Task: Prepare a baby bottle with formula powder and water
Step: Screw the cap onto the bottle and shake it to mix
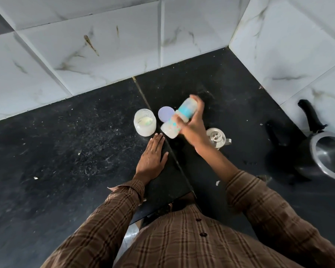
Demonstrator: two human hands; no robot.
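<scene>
My right hand [193, 124] grips a baby bottle [179, 118] with a teal collar and a milky white fill. The bottle is tilted almost sideways above the black counter and looks motion-blurred. An open glass jar of white formula powder [144, 122] stands just left of it. The jar's lilac lid [166, 114] lies flat behind the bottle. My left hand [152, 156] rests flat on the counter, fingers together, just in front of the jar and holding nothing.
A small steel jug with a lid [216, 138] stands right of my right wrist. A steel pressure cooker with a black handle [325, 151] sits at the far right. White marble-tiled walls [104, 45] meet in a corner behind the black counter [66, 151].
</scene>
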